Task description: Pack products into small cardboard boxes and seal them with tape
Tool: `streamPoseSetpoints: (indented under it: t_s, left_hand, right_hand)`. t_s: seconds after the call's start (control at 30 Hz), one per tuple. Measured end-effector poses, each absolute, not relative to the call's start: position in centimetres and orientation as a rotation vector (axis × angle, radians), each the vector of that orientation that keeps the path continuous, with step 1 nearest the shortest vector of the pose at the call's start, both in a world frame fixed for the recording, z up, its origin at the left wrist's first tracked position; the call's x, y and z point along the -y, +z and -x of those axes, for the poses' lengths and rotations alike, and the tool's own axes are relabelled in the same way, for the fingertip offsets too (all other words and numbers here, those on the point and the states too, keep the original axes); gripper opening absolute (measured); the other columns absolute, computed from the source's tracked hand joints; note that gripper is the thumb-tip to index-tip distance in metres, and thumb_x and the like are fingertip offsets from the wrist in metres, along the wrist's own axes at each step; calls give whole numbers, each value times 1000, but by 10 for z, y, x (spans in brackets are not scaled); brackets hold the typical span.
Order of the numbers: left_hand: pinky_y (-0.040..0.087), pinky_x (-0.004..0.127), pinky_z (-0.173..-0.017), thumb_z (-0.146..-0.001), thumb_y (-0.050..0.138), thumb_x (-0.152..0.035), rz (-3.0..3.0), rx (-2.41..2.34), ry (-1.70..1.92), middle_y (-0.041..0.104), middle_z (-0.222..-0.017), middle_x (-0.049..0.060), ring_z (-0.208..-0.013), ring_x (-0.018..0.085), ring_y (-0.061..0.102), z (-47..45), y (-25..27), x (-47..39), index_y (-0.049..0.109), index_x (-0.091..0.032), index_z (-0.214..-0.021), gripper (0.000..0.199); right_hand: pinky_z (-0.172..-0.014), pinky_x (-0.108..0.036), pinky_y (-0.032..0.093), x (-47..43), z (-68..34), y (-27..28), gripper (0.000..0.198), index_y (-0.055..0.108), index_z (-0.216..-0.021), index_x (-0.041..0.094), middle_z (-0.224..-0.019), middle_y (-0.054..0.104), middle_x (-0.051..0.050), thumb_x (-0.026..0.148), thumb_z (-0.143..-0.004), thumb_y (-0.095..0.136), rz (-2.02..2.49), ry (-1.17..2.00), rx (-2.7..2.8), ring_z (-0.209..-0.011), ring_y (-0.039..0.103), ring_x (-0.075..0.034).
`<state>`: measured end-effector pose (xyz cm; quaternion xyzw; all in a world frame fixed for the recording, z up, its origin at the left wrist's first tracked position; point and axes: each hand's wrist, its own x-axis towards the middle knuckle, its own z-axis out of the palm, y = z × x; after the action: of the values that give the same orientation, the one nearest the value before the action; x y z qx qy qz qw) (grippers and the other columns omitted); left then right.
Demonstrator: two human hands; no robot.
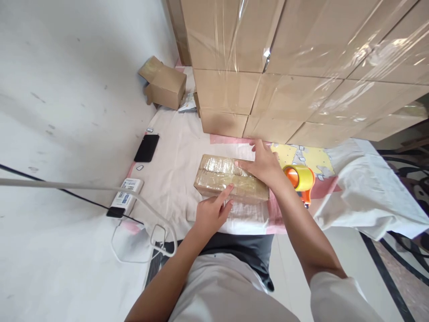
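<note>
A small cardboard box (214, 181) with shiny clear tape over its top lies on the cloth in front of me. My left hand (212, 213) is at its near side, index finger stretched out and touching the taped top, thumb apart, the other fingers partly curled. Over the far right part of the box is my right hand (264, 162), fingers spread, its thumb tip on the tape and the other fingers pointing past the far edge. Right of that forearm is an orange tape dispenser (306, 197) with a yellow roll of tape (304, 178).
Stacked cardboard boxes (284, 96) wrapped in clear film rise behind the cloth-covered table (174, 152). An open carton (167, 87) stands back left. A black phone (146, 148) and a white power strip (129, 194) with cables lie along the left wall.
</note>
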<state>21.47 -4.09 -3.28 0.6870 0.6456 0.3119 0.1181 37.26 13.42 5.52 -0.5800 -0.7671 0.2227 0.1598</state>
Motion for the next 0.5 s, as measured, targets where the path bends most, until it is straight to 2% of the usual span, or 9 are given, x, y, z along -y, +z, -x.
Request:
streamPoseSetpoints:
  t_s: [0.1,0.17,0.2,0.27,0.33,0.37,0.4,0.43,0.5]
  left_hand:
    - [45,22,-63,-102,50,-29,-2082,-1869,985,70,-72,-1,-61,12,62,-217,-59,39,57,-23,-145,44]
    - [48,23,-64,-101,49,-25,-2150,-1824,1020,73,-78,2,-65,14,65,-218,-79,42,59,-18,-140,41]
    - [50,24,-64,-99,50,-23,-2179,-1795,1022,74,-79,3,-66,15,66,-218,-88,45,61,-17,-137,40]
    - [52,25,-64,-97,51,-19,-2220,-1740,1008,74,-78,4,-68,17,68,-216,-100,52,62,-16,-135,40]
    - [54,26,-66,-97,51,-17,-2244,-1693,991,73,-78,3,-69,17,69,-211,-106,59,60,-18,-138,42]
    - [54,26,-67,-98,49,-17,-2248,-1681,988,73,-79,3,-70,17,69,-207,-107,62,58,-19,-139,42]
    - [55,26,-67,-99,48,-18,-2245,-1674,990,74,-80,3,-69,17,69,-203,-109,65,58,-19,-140,42]
    - [55,26,-66,-100,47,-19,-2231,-1675,993,74,-79,3,-68,16,69,-199,-111,67,57,-19,-140,41]
    - [55,25,-64,-101,46,-21,-2179,-1696,1000,73,-76,3,-64,16,69,-193,-115,70,55,-17,-140,40]
  right_hand:
    - [-89,-42,47,-139,-375,52,46,67,-99,18,-100,68,-10,60,-80,68,1690,946,2130,-91,62,-27]
    - [-86,-39,48,-140,-380,45,40,67,-85,18,-90,69,-8,57,-83,62,1591,1069,2008,-87,63,-25]
    - [-88,-38,49,-137,-385,38,38,67,-86,18,-91,70,-8,55,-84,60,1505,1128,1913,-90,65,-25]
    - [-97,-39,50,-124,-400,17,43,66,-105,19,-107,72,-9,56,-88,54,1315,1246,1707,-105,66,-26]
    - [-110,-43,47,-97,-419,-14,63,54,-137,23,-138,63,-11,66,-92,47,1195,1308,1583,-132,57,-29]
    - [-117,-44,42,-80,-427,-31,76,42,-150,25,-153,51,-12,73,-92,44,1181,1313,1577,-146,46,-30]
    - [-122,-45,38,-61,-433,-48,92,31,-159,24,-162,40,-14,80,-88,45,1186,1296,1597,-154,35,-31]
    - [-126,-46,33,-43,-437,-64,112,18,-164,22,-169,28,-17,85,-79,56,1191,1278,1667,-159,23,-33]
    - [-129,-55,24,-9,-439,-86,143,-2,-166,19,-172,11,-22,80,-65,77,1237,1180,1808,-162,9,-40]
